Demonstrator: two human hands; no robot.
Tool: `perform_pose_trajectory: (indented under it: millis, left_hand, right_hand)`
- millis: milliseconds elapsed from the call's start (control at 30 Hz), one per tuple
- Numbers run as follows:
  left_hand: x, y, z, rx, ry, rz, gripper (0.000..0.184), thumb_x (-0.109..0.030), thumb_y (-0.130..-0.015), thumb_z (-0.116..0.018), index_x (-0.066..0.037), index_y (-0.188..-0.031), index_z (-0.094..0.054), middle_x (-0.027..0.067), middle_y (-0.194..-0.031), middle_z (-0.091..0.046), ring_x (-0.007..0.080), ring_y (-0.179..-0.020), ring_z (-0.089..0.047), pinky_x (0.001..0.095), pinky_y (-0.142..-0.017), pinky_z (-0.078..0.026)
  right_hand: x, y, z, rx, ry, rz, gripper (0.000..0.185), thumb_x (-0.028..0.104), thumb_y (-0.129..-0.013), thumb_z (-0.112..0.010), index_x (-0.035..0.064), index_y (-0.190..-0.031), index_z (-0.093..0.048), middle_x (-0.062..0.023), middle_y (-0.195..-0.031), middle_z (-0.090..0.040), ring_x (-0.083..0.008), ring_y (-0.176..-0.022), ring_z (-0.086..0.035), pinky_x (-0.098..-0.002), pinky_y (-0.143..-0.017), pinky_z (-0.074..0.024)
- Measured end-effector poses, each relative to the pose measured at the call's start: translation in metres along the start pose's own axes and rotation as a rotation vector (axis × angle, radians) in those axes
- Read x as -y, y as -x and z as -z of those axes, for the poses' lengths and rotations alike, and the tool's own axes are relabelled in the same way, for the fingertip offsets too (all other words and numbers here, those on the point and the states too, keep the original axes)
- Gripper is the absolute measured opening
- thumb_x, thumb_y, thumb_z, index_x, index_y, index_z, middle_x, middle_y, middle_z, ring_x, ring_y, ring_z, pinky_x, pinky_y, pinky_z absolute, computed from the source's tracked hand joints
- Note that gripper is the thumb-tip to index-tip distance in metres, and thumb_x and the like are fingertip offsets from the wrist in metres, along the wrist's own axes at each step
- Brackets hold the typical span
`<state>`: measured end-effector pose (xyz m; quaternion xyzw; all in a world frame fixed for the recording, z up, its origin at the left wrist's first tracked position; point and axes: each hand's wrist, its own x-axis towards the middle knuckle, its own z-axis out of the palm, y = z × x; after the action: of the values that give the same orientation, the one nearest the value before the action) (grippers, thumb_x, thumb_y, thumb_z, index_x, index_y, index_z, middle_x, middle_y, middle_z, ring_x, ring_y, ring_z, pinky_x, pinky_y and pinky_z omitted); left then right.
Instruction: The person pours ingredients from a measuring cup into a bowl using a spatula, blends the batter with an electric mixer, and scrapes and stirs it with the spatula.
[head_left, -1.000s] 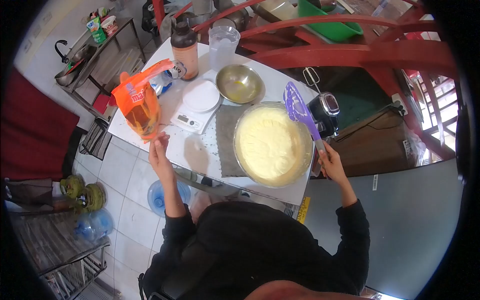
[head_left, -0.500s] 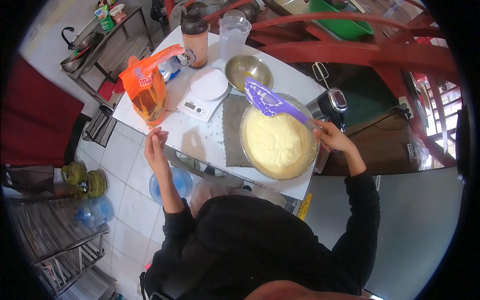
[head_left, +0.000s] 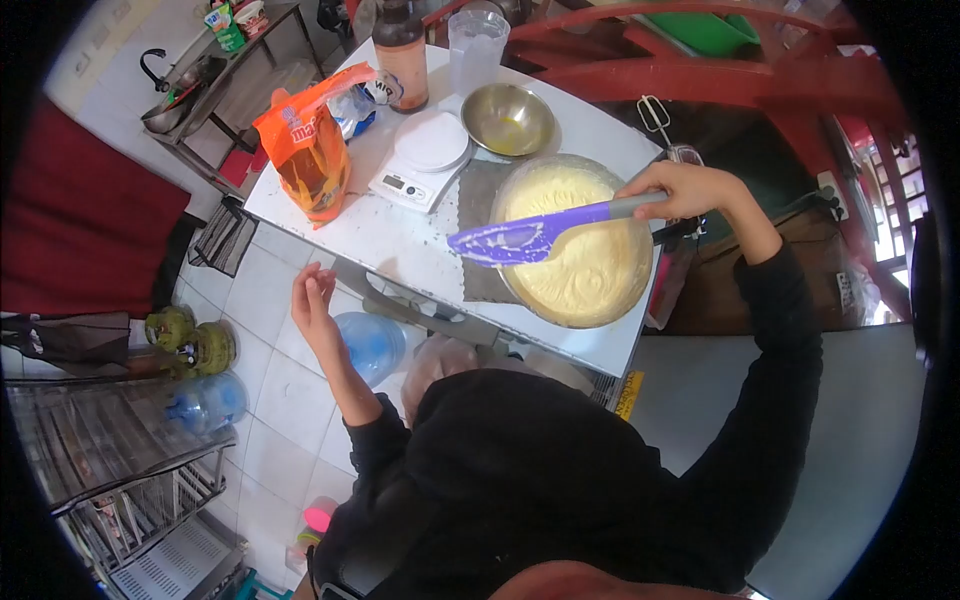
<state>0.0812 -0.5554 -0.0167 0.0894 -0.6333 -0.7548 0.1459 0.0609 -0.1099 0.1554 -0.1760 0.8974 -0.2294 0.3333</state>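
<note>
My right hand [head_left: 686, 190] grips the grey handle of a purple spatula [head_left: 520, 238] with pale batter smeared on its blade. The spatula lies level above a large bowl [head_left: 508, 190] of pale yellow batter [head_left: 585, 275], its blade reaching past the bowl's left rim. My left hand [head_left: 315, 298] hangs off the table's front edge, fingers loosely bent and apart, with nothing in it. A dark cloth [head_left: 480, 240] lies partly under the bowl. Behind it sits a small metal bowl [head_left: 508, 118] with some yellow liquid in the bottom.
On the white table [head_left: 420, 235] stand a kitchen scale [head_left: 425, 165], an orange bag [head_left: 308, 165], a brown bottle [head_left: 400, 60] and a clear plastic jug [head_left: 475, 50]. A hand mixer [head_left: 683, 155] is right of the batter bowl. A blue water jug [head_left: 370, 345] stands on the floor.
My right hand has risen and moved right, turning the spatula from slanting up-left to nearly level, blade lower and further left. My left hand stays apart from everything. The camera view has shifted slightly.
</note>
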Motion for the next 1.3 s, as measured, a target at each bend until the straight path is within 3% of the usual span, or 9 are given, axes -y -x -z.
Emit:
perform_pose_trajectory:
  millis: [33, 233, 433, 600, 633, 700, 800, 967, 1300]
  left_hand:
    - [0.0, 0.003, 0.002, -0.003, 0.0, 0.0, 0.027, -0.021, -0.09, -0.043, 0.001, -0.102, -0.053, 0.0068, -0.086, -0.054, 0.0163, -0.085, -0.055, 0.0305, -0.084, -0.044]
    - [0.006, 0.014, 0.002, 0.029, 0.006, 0.005, 0.026, -0.02, -0.09, -0.043, 0.001, -0.102, -0.053, 0.0059, -0.086, -0.054, 0.0147, -0.085, -0.054, 0.0296, -0.084, -0.044]
    - [0.012, 0.017, -0.026, 0.151, -0.006, 0.014, 0.025, -0.019, -0.09, -0.044, 0.001, -0.102, -0.053, 0.0054, -0.087, -0.054, 0.0141, -0.084, -0.054, 0.0289, -0.083, -0.044]
    - [0.025, 0.014, -0.068, 0.368, -0.066, 0.052, 0.027, -0.021, -0.089, -0.046, -0.001, -0.106, -0.052, 0.0061, -0.09, -0.056, 0.0155, -0.085, -0.056, 0.028, -0.079, -0.045]
    - [0.03, 0.013, -0.076, 0.423, -0.065, 0.07, 0.029, -0.023, -0.089, -0.046, -0.003, -0.11, -0.051, 0.007, -0.092, -0.057, 0.0164, -0.084, -0.057, 0.0274, -0.077, -0.046]
    - [0.041, 0.006, -0.103, 0.553, -0.079, 0.111, 0.035, -0.028, -0.089, -0.044, -0.005, -0.115, -0.046, 0.0094, -0.101, -0.054, 0.019, -0.09, -0.055, 0.0312, -0.08, -0.044]
    - [0.052, -0.009, -0.133, 0.734, -0.073, 0.038, 0.043, -0.033, -0.087, -0.042, -0.007, -0.122, -0.04, 0.0123, -0.113, -0.047, 0.0241, -0.1, -0.049, 0.0385, -0.086, -0.041]
    - [0.061, -0.033, -0.169, 0.807, -0.171, 0.147, 0.042, -0.028, -0.083, -0.047, -0.012, -0.121, -0.043, 0.009, -0.108, -0.045, 0.0221, -0.096, -0.046, 0.036, -0.083, -0.038]
    - [0.052, -0.055, -0.178, 1.075, -0.079, 0.441, 0.042, -0.028, -0.083, -0.048, -0.012, -0.121, -0.043, 0.0075, -0.106, -0.044, 0.02, -0.092, -0.046, 0.0348, -0.084, -0.037]
  right_hand:
    - [-0.001, 0.001, -0.003, -0.018, 0.085, 0.119, 0.034, 0.012, -0.079, -0.059, 0.0024, -0.112, -0.055, -0.0075, -0.08, -0.062, -0.0126, -0.065, -0.055, -0.0255, -0.062, -0.0436]
    - [0.011, 0.039, -0.012, 0.139, 0.007, -0.265, 0.034, 0.013, -0.073, -0.064, 0.0097, -0.107, -0.06, -0.0079, -0.087, -0.064, -0.0152, -0.077, -0.058, -0.0276, -0.07, -0.043]
    - [0.024, 0.113, -0.027, 0.045, 0.292, -0.341, 0.032, 0.026, -0.067, -0.069, 0.0218, -0.099, -0.065, -0.0062, -0.088, -0.063, -0.0206, -0.086, -0.057, -0.0336, -0.072, -0.0431]
    - [0.039, 0.197, -0.05, -0.248, 0.154, -0.541, 0.031, 0.025, -0.065, -0.069, 0.0198, -0.095, -0.066, -0.0066, -0.087, -0.062, -0.0241, -0.084, -0.057, -0.0338, -0.071, -0.0425]
    - [0.026, 0.217, -0.069, -0.433, 0.152, -0.424, 0.03, 0.025, -0.067, -0.068, 0.0171, -0.096, -0.066, -0.0083, -0.089, -0.062, -0.0244, -0.086, -0.057, -0.0342, -0.072, -0.0431]
    - [0.027, 0.239, -0.103, -0.64, 0.151, -0.329, 0.03, 0.026, -0.072, -0.065, 0.0153, -0.1, -0.064, -0.0091, -0.09, -0.062, -0.0248, -0.088, -0.057, -0.0342, -0.074, -0.0444]
    - [0.043, 0.222, -0.17, -0.854, 0.124, -0.494, 0.032, 0.028, -0.074, -0.062, 0.0215, -0.105, -0.06, -0.0087, -0.083, -0.062, -0.0257, -0.076, -0.059, -0.0355, -0.064, -0.0461]
    - [0.028, 0.178, -0.263, -0.926, 0.229, -0.602, 0.033, 0.025, -0.076, -0.056, 0.0265, -0.109, -0.055, -0.0068, -0.072, -0.055, -0.0251, -0.067, -0.057, -0.0369, -0.052, -0.0443]
    - [0.098, 0.202, -0.332, -0.958, 0.271, -0.815, 0.037, 0.019, -0.078, -0.053, 0.0284, -0.114, -0.054, -0.0037, -0.068, -0.05, -0.0217, -0.068, -0.054, -0.0326, -0.054, -0.043]
